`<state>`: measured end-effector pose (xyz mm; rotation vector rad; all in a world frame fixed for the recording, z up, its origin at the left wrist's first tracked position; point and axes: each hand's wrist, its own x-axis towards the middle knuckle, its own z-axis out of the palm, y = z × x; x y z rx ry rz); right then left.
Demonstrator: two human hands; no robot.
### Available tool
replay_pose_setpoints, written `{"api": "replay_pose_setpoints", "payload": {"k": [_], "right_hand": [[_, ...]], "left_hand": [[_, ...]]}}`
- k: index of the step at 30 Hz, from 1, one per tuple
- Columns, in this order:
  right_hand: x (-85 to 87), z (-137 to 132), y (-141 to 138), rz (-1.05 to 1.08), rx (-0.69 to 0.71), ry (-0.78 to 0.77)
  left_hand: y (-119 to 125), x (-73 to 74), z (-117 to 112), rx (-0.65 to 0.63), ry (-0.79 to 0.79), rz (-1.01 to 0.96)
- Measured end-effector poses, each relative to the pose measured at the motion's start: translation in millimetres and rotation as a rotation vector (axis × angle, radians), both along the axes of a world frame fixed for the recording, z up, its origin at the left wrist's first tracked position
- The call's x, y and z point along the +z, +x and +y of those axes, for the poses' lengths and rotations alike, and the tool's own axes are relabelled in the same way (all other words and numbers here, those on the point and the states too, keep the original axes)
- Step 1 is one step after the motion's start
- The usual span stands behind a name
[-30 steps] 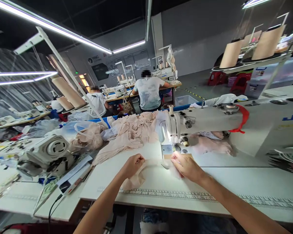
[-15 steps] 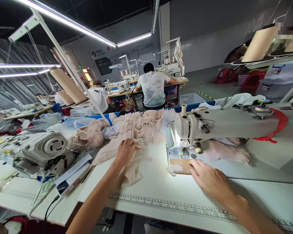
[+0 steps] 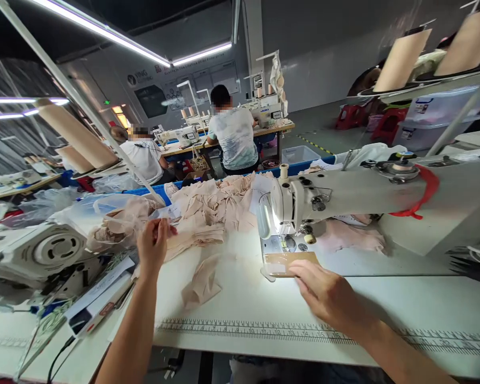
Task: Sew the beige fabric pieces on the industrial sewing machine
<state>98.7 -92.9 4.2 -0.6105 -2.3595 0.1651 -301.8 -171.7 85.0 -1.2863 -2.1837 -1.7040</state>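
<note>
My left hand (image 3: 152,244) is raised over the left side of the pile of pale pink fabric pieces (image 3: 208,205), its fingers curled together. What they hold, if anything, does not show. Below and to its right, one loose pink fabric piece (image 3: 202,285) lies on the white table. My right hand (image 3: 328,296) rests with stretched fingers on the edge of a brown taped plate (image 3: 278,261) in front of the needle area of the white sewing machine (image 3: 290,205). More pink fabric (image 3: 350,234) lies under the machine arm.
A second machine (image 3: 56,245) and a white box (image 3: 100,304) with a black cable stand at the left. A clear plastic bag (image 3: 118,216) of lacy fabric lies behind my left hand. A printed ruler (image 3: 264,332) runs along the front edge. Two people sit at machines ahead.
My left hand has moved left and up off the fabric pile, and a loose piece lies apart on the table. My right hand stays at the brown plate. The view has shifted right.
</note>
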Motion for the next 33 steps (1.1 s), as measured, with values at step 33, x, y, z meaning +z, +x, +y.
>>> {"api": "replay_pose_setpoints", "payload": {"k": [33], "right_hand": [[2.9,9.8,-3.0,-0.195,-0.077,-0.062]], "left_hand": [[167.2,-71.8,98.0,-0.856,-0.781,-0.16]]}}
